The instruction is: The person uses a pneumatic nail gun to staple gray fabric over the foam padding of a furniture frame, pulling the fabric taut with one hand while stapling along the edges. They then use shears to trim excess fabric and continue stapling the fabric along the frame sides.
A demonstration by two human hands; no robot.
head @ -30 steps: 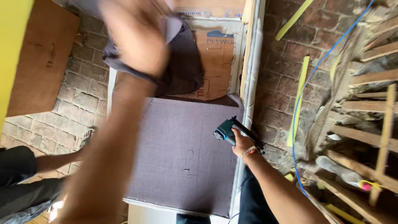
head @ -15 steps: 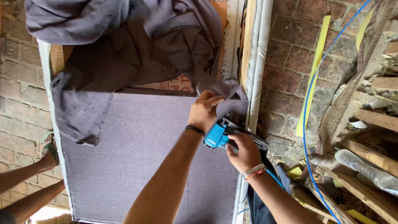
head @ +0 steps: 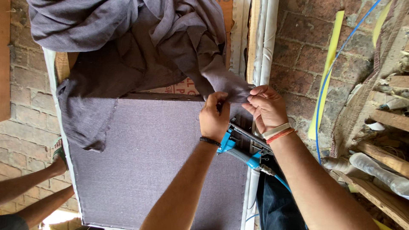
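Both hands meet at the panel's edge: the left hand (head: 214, 118) pinches the grey fabric (head: 140, 55), and the right hand (head: 267, 108), just beside it, grips the same fold. A blue pneumatic staple gun (head: 243, 147) lies right below both wrists, touching neither palm. Beneath the left forearm stretches the fabric-covered panel (head: 149, 166). Another person's legs (head: 34, 187) show far left of the hands.

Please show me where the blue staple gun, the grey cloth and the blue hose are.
blue staple gun (head: 238, 150): head view, on its blue body.
grey cloth (head: 128, 64): head view, on its bunched middle.
blue hose (head: 330, 72): head view, on its run over the bricks.
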